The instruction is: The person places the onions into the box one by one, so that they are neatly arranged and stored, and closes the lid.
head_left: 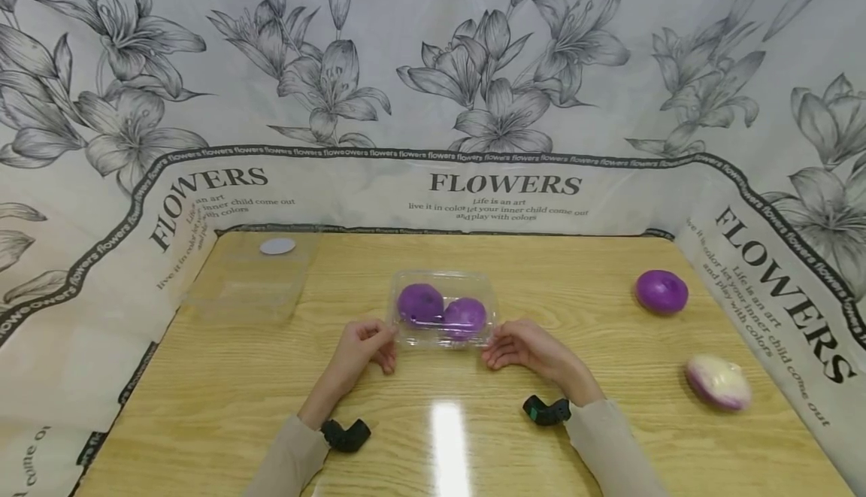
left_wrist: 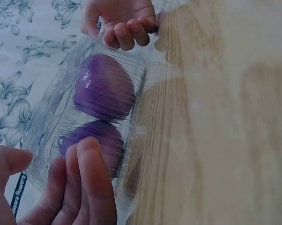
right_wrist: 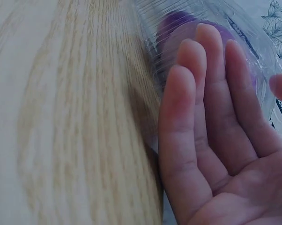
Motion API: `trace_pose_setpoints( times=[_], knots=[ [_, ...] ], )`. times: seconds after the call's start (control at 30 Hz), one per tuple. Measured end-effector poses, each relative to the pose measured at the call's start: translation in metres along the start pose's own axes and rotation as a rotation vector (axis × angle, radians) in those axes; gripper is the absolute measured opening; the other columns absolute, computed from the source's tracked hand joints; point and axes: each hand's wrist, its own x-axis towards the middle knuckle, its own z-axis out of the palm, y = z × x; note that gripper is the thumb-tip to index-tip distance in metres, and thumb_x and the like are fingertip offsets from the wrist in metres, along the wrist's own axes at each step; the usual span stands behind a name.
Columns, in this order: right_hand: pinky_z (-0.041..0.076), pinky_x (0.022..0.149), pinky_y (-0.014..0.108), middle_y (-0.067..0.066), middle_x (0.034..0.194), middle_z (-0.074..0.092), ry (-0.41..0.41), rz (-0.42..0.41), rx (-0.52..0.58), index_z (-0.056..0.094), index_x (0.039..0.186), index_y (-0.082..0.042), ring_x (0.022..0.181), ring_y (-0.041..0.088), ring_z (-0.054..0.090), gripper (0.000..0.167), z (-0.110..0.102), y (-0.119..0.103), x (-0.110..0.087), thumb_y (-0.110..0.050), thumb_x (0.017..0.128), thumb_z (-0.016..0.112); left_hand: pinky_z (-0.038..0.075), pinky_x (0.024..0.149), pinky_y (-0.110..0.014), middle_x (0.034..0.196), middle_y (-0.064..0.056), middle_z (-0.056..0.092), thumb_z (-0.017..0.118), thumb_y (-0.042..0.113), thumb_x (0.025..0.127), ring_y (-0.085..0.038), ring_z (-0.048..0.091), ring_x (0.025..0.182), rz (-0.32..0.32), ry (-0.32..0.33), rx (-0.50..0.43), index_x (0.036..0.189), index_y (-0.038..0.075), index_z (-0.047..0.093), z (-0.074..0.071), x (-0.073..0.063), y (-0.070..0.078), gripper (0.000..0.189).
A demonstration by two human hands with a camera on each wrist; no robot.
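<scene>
In the head view, a clear plastic box stands mid-table with two round purple onion-like pieces inside, one on the left and one on the right. My left hand is at the box's near left corner, its thumb and fingertips close to the side wall. At the near right corner is my right hand, loosely bent. The right wrist view shows that hand's fingers nearly straight beside the box, with the thumb apart. In the left wrist view, the left fingers overlap the box end and the thumb stands off from them.
A clear plastic container with a white oval label sits at the table's back left. To the right lie a purple round piece and a cream-and-purple piece. Patterned cloth rises behind the wooden table.
</scene>
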Motion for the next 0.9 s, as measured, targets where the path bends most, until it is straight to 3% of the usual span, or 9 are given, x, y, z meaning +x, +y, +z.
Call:
trace_pose_setpoints(
  times=[0.13, 0.23, 0.33, 0.47, 0.63, 0.9],
  knots=[
    [0.061, 0.08, 0.036, 0.018, 0.092, 0.073, 0.001, 0.003, 0.013, 0.066, 0.098, 0.01, 0.081, 0.024, 0.072, 0.029, 0.001, 0.001, 0.0, -0.012, 0.099, 0.047, 0.06, 0.053, -0.032, 0.072, -0.02, 0.069, 0.055, 0.018, 0.103, -0.021, 0.068, 0.058, -0.05, -0.106, -0.097, 0.088, -0.024, 0.057, 0.0, 0.0, 0.0, 0.045],
    [0.061, 0.081, 0.037, 0.019, 0.094, 0.073, -0.012, 0.014, 0.03, 0.064, 0.103, 0.015, 0.083, 0.025, 0.072, 0.031, 0.002, 0.004, 0.001, -0.013, 0.099, 0.05, 0.061, 0.055, -0.032, 0.08, -0.028, 0.07, 0.051, 0.018, 0.104, -0.023, 0.071, 0.063, -0.071, -0.172, -0.152, 0.091, -0.025, 0.058, 0.0, 0.0, -0.001, 0.045],
    [0.061, 0.081, 0.037, 0.018, 0.093, 0.073, -0.026, 0.027, 0.051, 0.064, 0.102, 0.013, 0.083, 0.025, 0.072, 0.03, 0.002, 0.007, 0.002, -0.013, 0.099, 0.05, 0.062, 0.058, -0.032, 0.087, -0.032, 0.069, 0.049, 0.018, 0.105, -0.024, 0.072, 0.066, -0.076, -0.218, -0.177, 0.093, -0.021, 0.061, -0.001, 0.0, -0.003, 0.042],
    [0.061, 0.08, 0.036, 0.015, 0.092, 0.073, -0.038, 0.018, 0.069, 0.067, 0.098, 0.006, 0.082, 0.024, 0.072, 0.03, 0.003, 0.01, 0.003, -0.013, 0.101, 0.045, 0.062, 0.062, -0.033, 0.09, -0.027, 0.071, 0.046, 0.017, 0.106, -0.024, 0.073, 0.071, -0.074, -0.263, -0.203, 0.096, -0.019, 0.063, -0.002, 0.0, -0.004, 0.041],
    [0.061, 0.079, 0.033, 0.013, 0.091, 0.073, -0.057, -0.021, 0.074, 0.07, 0.095, 0.0, 0.081, 0.022, 0.071, 0.031, 0.003, 0.012, 0.004, -0.012, 0.102, 0.042, 0.062, 0.067, -0.033, 0.09, -0.021, 0.073, 0.044, 0.014, 0.106, -0.025, 0.073, 0.075, -0.092, -0.288, -0.25, 0.098, -0.021, 0.061, -0.001, 0.001, -0.004, 0.04],
    [0.061, 0.075, 0.031, 0.01, 0.088, 0.074, -0.076, -0.075, 0.072, 0.071, 0.092, -0.004, 0.078, 0.019, 0.071, 0.031, 0.003, 0.015, 0.005, -0.009, 0.101, 0.042, 0.062, 0.067, -0.031, 0.087, -0.016, 0.074, 0.042, 0.012, 0.106, -0.022, 0.073, 0.074, -0.104, -0.253, -0.264, 0.088, -0.001, 0.07, 0.002, -0.002, -0.003, 0.036]
  ],
)
